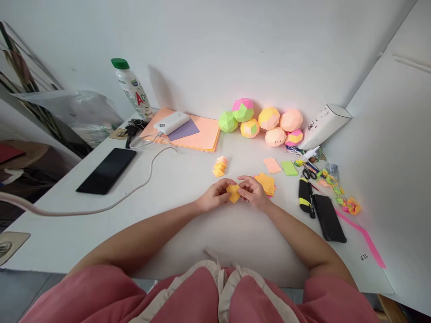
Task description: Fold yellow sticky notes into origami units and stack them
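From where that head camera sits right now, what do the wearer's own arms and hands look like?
The left hand and right hand are ungloved, with no watch or bracelet visible. Plain rose-pink sleeves end around the elbows, leaving the forearms bare.

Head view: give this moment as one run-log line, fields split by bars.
left hand: holding yellow paper | right hand: holding same paper | beside right hand: yellow sheets | beyond hands: folded pieces
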